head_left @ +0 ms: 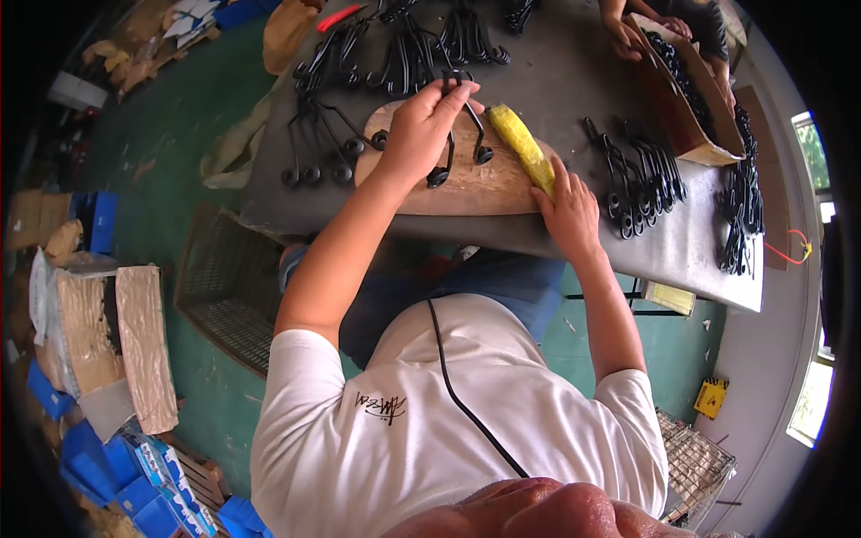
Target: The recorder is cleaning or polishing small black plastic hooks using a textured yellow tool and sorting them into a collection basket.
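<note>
My left hand (420,134) pinches a black U-shaped metal bracket (478,134) by its narrow top, above a wooden board (507,195). The bracket's two legs point toward me and end in round knobs. My right hand (572,213) is closed around the near end of a yellow-wrapped bar (520,143), which lies slanted over the board's right side. The bar's far end is close to the bracket, with a small gap. Left of the board, several similar black brackets (309,148) lie on the dark table (556,54), their knobs toward me.
More black brackets (404,58) lie in bunches along the far side. Other bunches (632,179) are at the right. A co-worker's hand (623,40) touches a cardboard box (662,103) of black parts. A plastic crate (220,287) stands on the floor at left.
</note>
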`<state>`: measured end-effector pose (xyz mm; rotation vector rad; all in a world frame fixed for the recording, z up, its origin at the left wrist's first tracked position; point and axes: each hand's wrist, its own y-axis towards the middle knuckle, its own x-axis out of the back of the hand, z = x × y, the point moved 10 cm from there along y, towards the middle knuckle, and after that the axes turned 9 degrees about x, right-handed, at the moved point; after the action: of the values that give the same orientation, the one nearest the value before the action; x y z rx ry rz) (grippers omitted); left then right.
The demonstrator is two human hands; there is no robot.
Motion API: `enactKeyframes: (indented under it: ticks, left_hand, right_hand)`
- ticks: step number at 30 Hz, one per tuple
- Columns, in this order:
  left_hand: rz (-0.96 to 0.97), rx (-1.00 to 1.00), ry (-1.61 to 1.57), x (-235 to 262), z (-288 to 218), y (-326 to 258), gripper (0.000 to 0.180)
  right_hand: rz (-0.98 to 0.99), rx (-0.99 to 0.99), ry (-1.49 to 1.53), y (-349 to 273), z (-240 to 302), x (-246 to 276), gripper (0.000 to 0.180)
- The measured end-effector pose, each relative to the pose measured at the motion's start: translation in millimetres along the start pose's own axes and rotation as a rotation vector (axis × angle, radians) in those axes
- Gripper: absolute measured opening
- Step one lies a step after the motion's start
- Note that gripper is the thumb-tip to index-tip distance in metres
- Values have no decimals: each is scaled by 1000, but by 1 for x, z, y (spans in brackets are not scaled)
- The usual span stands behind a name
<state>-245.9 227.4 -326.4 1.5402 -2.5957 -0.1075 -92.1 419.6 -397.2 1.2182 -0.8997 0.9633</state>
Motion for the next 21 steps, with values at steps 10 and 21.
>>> enactKeyframes:
  ticks: [10, 21]
  left_hand:
    - [-25, -49, 481, 1, -15, 5, 31]
    - [-74, -186, 638, -3, -26, -1, 24]
  right_hand:
    - [137, -650, 1614, -17, 9, -20, 53]
    - [176, 48, 670, 5, 60, -12, 75]
